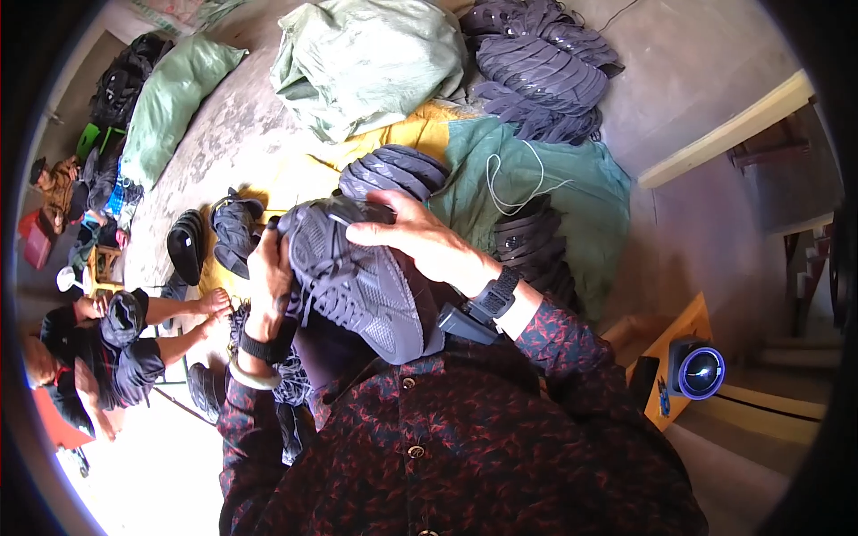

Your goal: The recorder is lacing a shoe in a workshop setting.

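Observation:
A dark grey laced sneaker with mesh panels is held up in front of my chest, over my lap. My left hand grips it along its left side, fingers wrapped against the edge. Across the upper end, my right hand is closed on the sneaker, thumb on top and fingers partly hidden behind it. Whether a sole is fixed on its underside cannot be seen. A bundle of dark laces hangs beside my left wrist. Just beyond my hands lies a nested stack of dark shoe uppers.
Black soles and a dark shoe piece lie to the left. Behind are a pale green sack and a larger pile of uppers. At right, a wooden stool bears a round fan-like device. Another person sits at left.

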